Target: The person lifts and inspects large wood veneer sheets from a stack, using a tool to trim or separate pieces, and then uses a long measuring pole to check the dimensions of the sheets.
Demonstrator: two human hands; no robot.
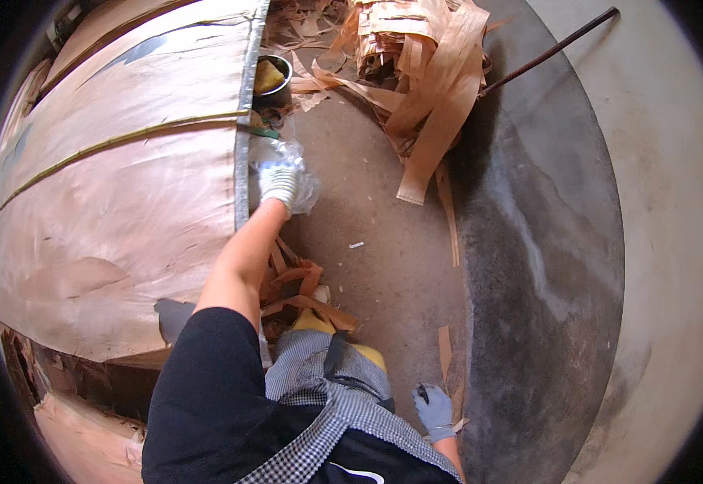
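My left hand (280,181), in a white ribbed glove, reaches forward along the edge of a large stack of pale wood veneer sheets (125,218). It grips a crumpled clear plastic bag (308,192); the fingertips are partly lost in the shiny film. Low on the right, my right hand (434,409), in a grey glove, is closed around a small black object (422,393), whose kind I cannot make out. A green item (264,132) lies just beyond the bag. Behind it stands a metal bowl (287,71) with a yellowish lump (268,77) in it.
Long veneer strips (440,105) spill from a heap at the back. A dark rod (549,50) leans out from it toward the pale wall (658,202). More scraps (307,278) lie by my feet, and a small white piece (356,245) rests on the brown floor (368,202).
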